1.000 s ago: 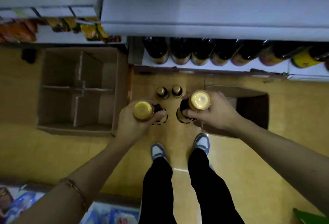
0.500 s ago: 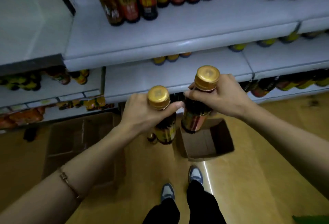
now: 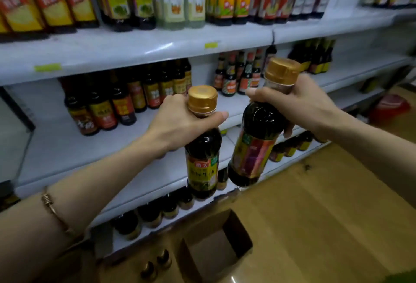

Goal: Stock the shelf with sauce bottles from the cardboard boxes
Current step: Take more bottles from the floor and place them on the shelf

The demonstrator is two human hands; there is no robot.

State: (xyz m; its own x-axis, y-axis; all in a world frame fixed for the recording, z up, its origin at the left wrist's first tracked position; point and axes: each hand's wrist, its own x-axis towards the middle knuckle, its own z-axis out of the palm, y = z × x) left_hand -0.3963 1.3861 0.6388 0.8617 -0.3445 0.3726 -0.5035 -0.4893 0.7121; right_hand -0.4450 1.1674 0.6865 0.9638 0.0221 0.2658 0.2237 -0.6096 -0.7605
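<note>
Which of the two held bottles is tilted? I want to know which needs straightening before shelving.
The bottle in the right hand: this right-hand bottle leans, its gold cap toward the right. The left-hand bottle, in the left hand, hangs nearly upright.

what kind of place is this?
Most likely a grocery shop aisle. White tiered shelves carry rows of labelled sauce bottles with price tags on their edges, and an opened cardboard box sits on the floor for restocking.

Bottle in my left hand (image 3: 180, 123): dark brown sauce bottle (image 3: 203, 159), gold cap, yellow-green label. Bottle in my right hand (image 3: 301, 102): dark second bottle (image 3: 254, 147), gold cap, orange-red label. Shelf (image 3: 126, 48) beyond my hands: pale grey. Floor below them: yellow-tan.
</note>
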